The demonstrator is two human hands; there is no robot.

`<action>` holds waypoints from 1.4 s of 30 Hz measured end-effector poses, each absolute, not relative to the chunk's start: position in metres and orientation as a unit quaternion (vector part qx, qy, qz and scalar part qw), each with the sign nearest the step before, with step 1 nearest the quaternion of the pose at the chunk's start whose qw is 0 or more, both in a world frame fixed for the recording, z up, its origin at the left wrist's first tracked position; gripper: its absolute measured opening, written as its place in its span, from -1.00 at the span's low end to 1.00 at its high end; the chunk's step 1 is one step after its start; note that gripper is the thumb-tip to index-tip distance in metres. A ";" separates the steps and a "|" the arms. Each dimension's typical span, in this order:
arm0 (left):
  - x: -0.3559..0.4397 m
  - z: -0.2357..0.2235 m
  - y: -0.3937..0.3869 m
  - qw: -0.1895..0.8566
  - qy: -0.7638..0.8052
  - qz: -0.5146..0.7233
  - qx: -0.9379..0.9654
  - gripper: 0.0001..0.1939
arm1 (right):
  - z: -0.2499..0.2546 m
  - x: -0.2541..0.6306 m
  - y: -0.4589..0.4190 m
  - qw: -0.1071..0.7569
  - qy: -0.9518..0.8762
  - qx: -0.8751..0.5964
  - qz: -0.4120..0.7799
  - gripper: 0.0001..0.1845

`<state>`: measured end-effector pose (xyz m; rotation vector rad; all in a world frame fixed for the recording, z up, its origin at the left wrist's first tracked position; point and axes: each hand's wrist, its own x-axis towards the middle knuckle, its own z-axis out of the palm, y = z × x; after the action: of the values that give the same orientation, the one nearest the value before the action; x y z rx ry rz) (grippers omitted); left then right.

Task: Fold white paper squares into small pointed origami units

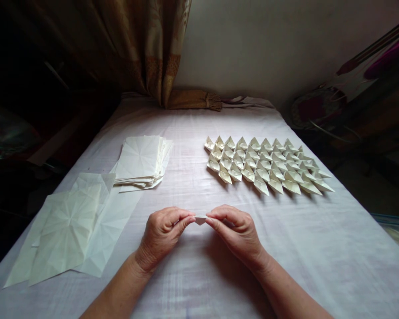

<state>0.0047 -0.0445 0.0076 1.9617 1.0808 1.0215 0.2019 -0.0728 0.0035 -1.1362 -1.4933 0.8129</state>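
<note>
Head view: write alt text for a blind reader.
A bare left hand and right hand pinch a small folded white paper piece over a pale cloth; creased white paper sheets lie left, rows of pointed cream paper shapes right.

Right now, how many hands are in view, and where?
2: the left hand pinches one end of the folded paper in its fingers, and the right hand pinches the other end. No others show.

Left hand [162,237], right hand [237,232]: two. Small folded paper piece [200,219]: one. Boat-like paper pieces [262,166]: more than two dozen; exact count unclear, overlapping. Stack of creased sheets [139,158]: one; sheets within not countable. Loose creased sheets [68,228]: at least three. Curtain [156,53]: one.
</note>
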 end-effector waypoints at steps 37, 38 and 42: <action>0.024 0.011 -0.054 0.628 0.535 0.335 0.455 -0.48 | 0.000 0.199 -0.074 0.452 -0.783 -0.424 0.055 -0.68; 0.024 0.010 -0.054 0.625 0.537 0.340 0.453 -0.49 | 0.000 0.198 -0.074 0.456 -0.781 -0.420 0.066 -0.70; 0.023 0.006 -0.055 0.612 0.536 0.336 0.475 -0.54 | 0.000 0.196 -0.075 0.495 -0.736 -0.437 0.153 -0.78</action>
<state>0.0231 -0.0550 0.0061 1.0952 1.2373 0.7751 0.1959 -0.0752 0.0005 -1.0591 -1.7832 0.3697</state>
